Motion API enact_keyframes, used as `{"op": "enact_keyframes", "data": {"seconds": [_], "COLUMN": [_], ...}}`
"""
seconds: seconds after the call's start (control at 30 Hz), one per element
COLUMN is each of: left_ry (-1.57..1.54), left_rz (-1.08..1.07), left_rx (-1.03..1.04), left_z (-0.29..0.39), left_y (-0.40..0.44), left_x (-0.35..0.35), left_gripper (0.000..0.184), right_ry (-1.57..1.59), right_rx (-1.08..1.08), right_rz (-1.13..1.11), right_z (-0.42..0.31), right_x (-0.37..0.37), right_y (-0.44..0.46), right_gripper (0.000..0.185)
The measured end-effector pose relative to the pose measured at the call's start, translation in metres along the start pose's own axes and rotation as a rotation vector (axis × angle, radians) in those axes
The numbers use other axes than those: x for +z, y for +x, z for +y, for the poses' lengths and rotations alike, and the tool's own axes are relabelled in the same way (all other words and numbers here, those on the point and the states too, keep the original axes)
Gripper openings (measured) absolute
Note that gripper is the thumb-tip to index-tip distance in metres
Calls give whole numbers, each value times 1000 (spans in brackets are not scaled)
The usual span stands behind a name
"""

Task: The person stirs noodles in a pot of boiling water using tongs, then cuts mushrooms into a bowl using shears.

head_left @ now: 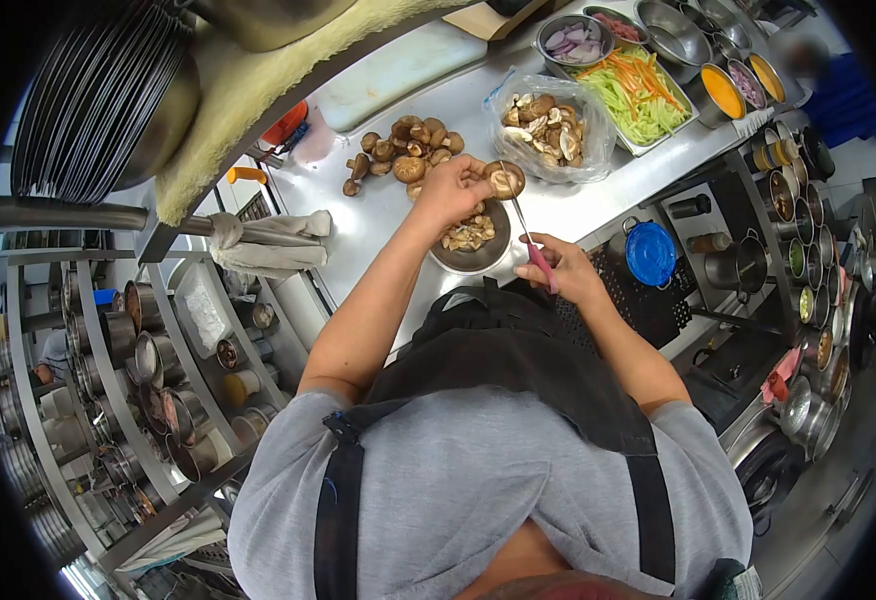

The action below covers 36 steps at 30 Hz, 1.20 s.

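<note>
My left hand (451, 190) is closed on a brown mushroom (504, 180), its pale underside turned up. Closed around the pink handle of a thin-bladed knife (540, 268) is my right hand (568, 270); the blade reaches up to the mushroom. Below my left hand, cut mushroom pieces (470, 235) lie in a metal bowl (468, 262). A pile of whole mushrooms (408, 150) rests on the steel counter, just beyond my left hand. Beyond the knife, a clear plastic bag (598, 165) holds several mushrooms with pale cut faces.
A white cutting board (398, 75) lies at the counter's back left. At the back right stand a tray of shredded vegetables (638, 100), a bowl of sliced onion (575, 42) and several metal containers. A rag (268, 240) hangs at the left. Another person in blue (851, 98) is at far right.
</note>
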<state>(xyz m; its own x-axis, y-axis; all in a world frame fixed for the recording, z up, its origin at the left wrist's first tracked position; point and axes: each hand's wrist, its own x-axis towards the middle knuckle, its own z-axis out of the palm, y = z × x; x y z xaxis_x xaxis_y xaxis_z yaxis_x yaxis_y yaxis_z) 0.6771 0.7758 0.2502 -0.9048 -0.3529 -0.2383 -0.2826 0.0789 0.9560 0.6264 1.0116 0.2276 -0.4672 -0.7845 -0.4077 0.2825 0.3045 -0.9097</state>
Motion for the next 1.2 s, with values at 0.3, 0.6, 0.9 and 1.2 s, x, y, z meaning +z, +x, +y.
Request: {"op": "enact_keyframes", "data": {"seconds": [0.3, 0.6, 0.9, 1.2], "left_ry": [36, 271, 912, 647], "left_rz": [3, -19, -20, 156], "left_rx": [-103, -41, 228, 461], "left_z": [0, 20, 28, 29], "left_y": [45, 99, 149, 103], "left_x": [39, 59, 55, 21], "left_gripper": [16, 16, 26, 34], "right_ry": [-314, -97, -208, -168], "right_rx": [-46, 32, 68, -67], "right_rz": [166, 200, 195, 373], "right_z": [10, -10, -17, 9], "right_x": [-37, -70, -117, -101], "right_y": [8, 33, 66, 24], "right_gripper": [72, 73, 65, 70]}}
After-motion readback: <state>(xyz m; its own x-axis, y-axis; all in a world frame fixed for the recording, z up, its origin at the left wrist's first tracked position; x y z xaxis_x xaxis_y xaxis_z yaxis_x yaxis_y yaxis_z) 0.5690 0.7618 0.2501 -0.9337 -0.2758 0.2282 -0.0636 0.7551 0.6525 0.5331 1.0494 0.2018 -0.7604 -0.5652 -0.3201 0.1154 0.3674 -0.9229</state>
